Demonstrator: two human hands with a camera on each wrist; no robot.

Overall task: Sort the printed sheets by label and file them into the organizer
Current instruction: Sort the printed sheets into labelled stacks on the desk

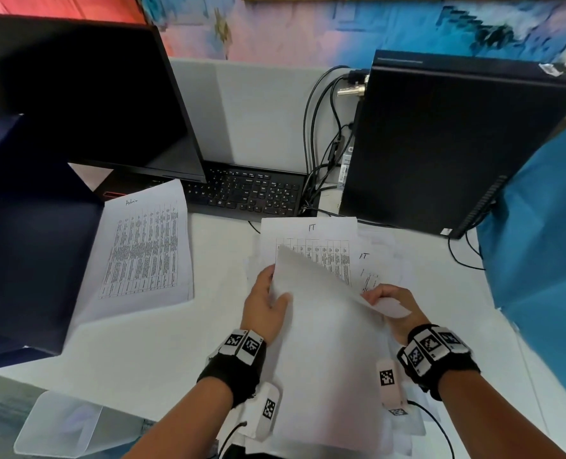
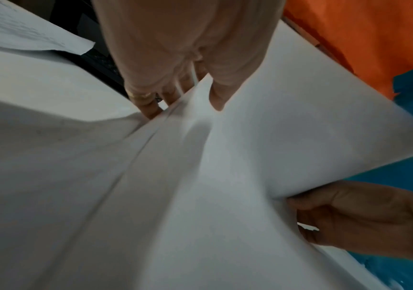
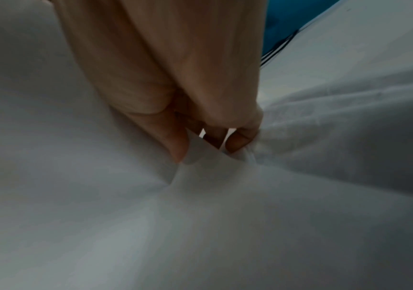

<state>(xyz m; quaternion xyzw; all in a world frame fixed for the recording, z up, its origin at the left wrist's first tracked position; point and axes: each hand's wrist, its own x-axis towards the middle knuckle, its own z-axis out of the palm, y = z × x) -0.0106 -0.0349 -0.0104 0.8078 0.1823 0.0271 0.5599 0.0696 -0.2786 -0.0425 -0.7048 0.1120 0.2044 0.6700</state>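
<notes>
I hold a bundle of white sheets (image 1: 328, 352), blank side up and tilted, over the near table. My left hand (image 1: 275, 286) grips its left edge, thumb on top and fingers underneath. My right hand (image 1: 379, 294) pinches the right edge near a curled corner. The left wrist view shows the left hand (image 2: 185, 109) clamping the bundle (image 2: 225, 176). The right wrist view shows the right hand (image 3: 205, 151) pinching the paper (image 3: 200, 215). Behind the bundle lie two sheets marked "IT" (image 1: 311, 233) (image 1: 364, 258). A sheet marked "Admin" (image 1: 146, 246) lies at the left beside the dark blue organizer (image 1: 26, 226).
A black keyboard (image 1: 248, 193) and a dark monitor (image 1: 86, 94) stand at the back, a black PC tower (image 1: 457, 137) with cables at the back right. Blue cloth (image 1: 539, 260) hangs at the right edge. A translucent plastic sleeve (image 1: 59, 422) lies at the near left.
</notes>
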